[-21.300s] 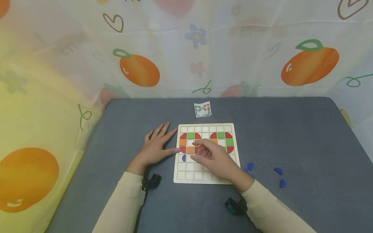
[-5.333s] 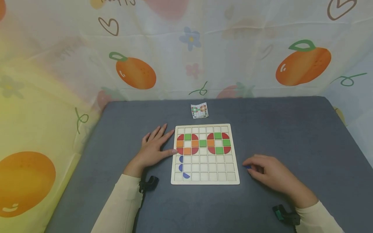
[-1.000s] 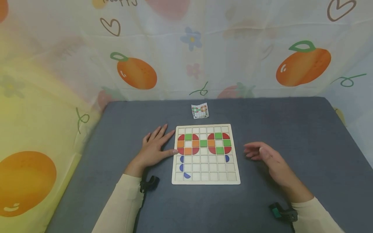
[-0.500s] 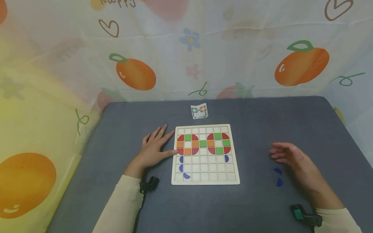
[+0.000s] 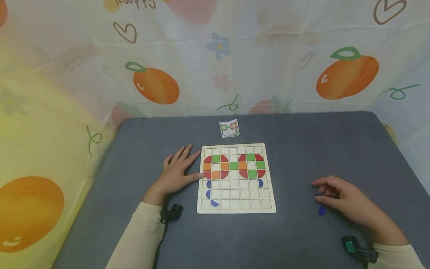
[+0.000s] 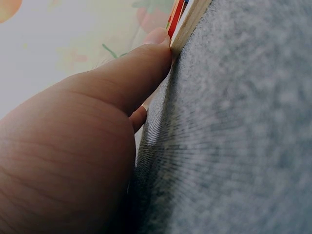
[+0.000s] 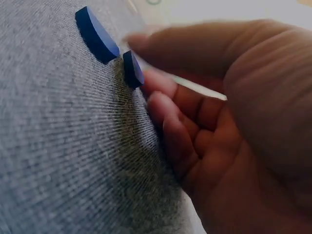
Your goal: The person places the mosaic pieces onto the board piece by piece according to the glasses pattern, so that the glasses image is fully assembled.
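A pale wooden grid board [image 5: 236,204] lies on the grey cloth, bearing red, green and orange pieces and several blue half-round pieces. My left hand [image 5: 176,176] lies spread beside it. Its thumb [image 6: 146,66] rests against the board's left edge. To the board's right, my right hand [image 5: 349,203] is low over two loose blue half-round pieces. The farther blue piece [image 7: 132,70] is between the thumb and the bent fingers, which stand apart around it. The nearer blue piece [image 5: 321,210] lies just below the thumb, partly covered.
A small printed card [image 5: 229,128] with a coloured grid pattern lies behind the board. The grey-covered table [image 5: 151,138] ends at a hanging cloth [image 5: 195,45] printed with oranges and flowers. A black strap device [image 5: 359,249] is on the right wrist, another on the left.
My right hand has moved right, away from the board, and come down over the two loose blue pieces. A blue piece sits in the board's right column throughout. The left hand stays put.
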Demonstrator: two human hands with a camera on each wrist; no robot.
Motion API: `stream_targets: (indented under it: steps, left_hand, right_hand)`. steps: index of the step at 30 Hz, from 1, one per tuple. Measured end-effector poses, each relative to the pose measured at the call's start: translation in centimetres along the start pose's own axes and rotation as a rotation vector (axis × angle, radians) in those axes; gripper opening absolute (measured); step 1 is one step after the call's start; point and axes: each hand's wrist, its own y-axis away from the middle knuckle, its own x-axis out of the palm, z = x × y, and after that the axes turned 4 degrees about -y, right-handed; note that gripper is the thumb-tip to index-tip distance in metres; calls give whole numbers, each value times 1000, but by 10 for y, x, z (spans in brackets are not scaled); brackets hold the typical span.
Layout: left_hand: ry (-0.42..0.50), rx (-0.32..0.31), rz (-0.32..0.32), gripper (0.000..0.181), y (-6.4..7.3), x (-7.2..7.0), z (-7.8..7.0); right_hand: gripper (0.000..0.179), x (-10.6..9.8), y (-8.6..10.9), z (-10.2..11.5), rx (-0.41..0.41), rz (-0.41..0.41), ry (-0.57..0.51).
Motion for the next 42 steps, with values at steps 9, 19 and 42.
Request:
stream_targets:
  steps: [9, 19, 42]
  left_hand:
    - [3, -3, -6, 96, 1, -1, -1]
    - [5, 0, -4, 96, 0, 0, -1]
    - [-9, 1, -2, 96, -1, 1, 2]
  right_hand:
    - [19, 1, -1, 2, -17, -16, 112]
    - [18, -3, 1, 3, 2, -10, 141]
    - [21, 24, -13, 12, -175, -230, 258]
